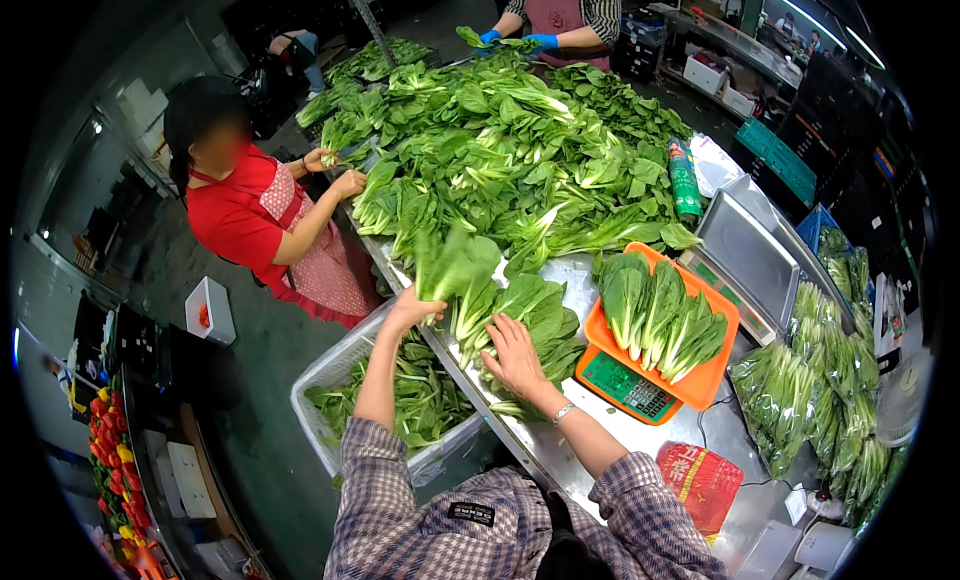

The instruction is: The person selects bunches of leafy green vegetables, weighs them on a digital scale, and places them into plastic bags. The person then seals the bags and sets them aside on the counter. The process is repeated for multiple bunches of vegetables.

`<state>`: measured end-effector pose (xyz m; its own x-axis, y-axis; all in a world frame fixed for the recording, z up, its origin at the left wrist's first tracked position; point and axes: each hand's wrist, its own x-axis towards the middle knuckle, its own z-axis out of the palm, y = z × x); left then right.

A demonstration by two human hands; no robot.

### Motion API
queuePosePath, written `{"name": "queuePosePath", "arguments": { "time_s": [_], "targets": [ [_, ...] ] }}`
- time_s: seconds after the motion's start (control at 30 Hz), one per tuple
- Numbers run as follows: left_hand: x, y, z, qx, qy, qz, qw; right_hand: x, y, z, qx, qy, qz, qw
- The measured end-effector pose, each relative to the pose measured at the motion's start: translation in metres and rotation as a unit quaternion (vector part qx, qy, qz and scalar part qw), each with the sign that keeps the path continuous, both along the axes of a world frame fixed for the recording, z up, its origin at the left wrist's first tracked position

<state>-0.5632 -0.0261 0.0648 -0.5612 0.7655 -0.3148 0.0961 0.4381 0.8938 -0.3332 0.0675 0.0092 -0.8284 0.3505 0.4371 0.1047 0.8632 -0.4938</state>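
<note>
My left hand is closed around the stem end of a bok choy, its leaves smeared by motion, at the edge of the metal table. My right hand lies with fingers stretched out over a small group of bok choy on the tabletop. To the right of it, an orange tray with several heads of bok choy sits on an orange digital scale. A large heap of the same greens covers the far part of the table.
Below the table's left edge stands a white crate with loose leaves. Bagged greens, a red bag, a second scale and a green bottle are on the right. Two co-workers handle greens at the left and far sides.
</note>
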Motion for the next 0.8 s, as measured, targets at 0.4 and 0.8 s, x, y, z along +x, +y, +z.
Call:
{"name": "queuePosePath", "arguments": {
  "time_s": [0.4,0.8],
  "targets": [
    [0.089,0.010,0.009,0.252,-0.451,-0.088,0.852,0.004,0.034,0.065,-0.641,0.105,0.045,0.759],
    [0.211,0.065,0.040,0.210,-0.469,-0.166,0.842,0.156,0.065,0.101,-0.623,0.171,-0.052,0.762]
  ]
}}
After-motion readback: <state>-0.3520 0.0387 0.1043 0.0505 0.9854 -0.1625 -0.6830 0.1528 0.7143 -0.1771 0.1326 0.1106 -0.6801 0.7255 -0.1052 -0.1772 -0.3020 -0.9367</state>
